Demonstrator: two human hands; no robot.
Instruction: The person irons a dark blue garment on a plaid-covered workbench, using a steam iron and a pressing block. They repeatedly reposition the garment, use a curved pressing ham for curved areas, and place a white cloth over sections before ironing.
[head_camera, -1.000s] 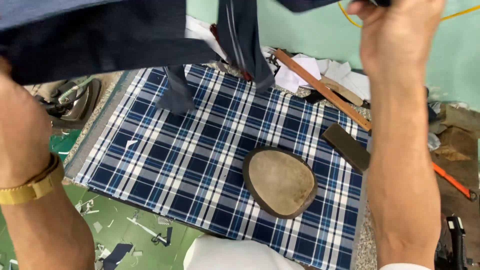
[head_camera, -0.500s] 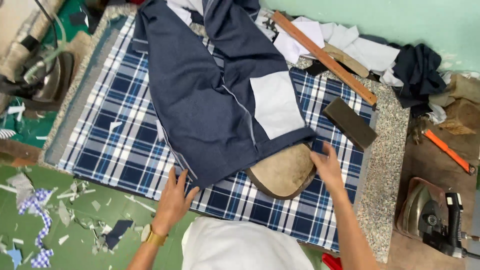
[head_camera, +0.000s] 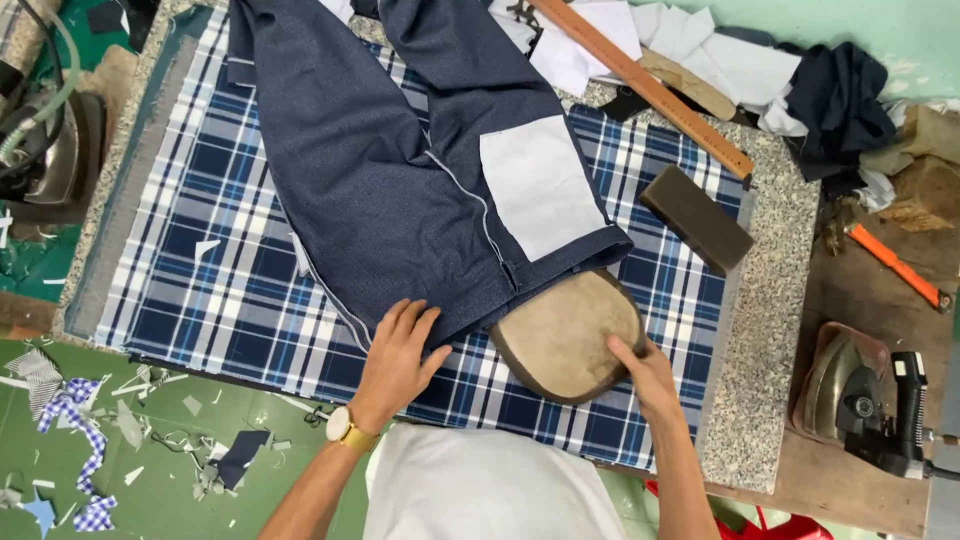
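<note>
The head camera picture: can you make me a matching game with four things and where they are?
Things:
1. left hand
2. right hand
3. wooden ruler
4. iron

Places:
A. on the brown table at the far right
B. flat on the dark blue garment
C. on the edge of the oval tan pad
D. slanting across the top of the stone slab

Pairs: 1-B, 2-C, 3-D, 4-A

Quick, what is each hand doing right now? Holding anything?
Left hand: open, pressed flat on the hem edge of the navy trousers, gripping nothing.
Right hand: fingers curled on the edge of the oval pressing pad; a full grip cannot be told.
</note>
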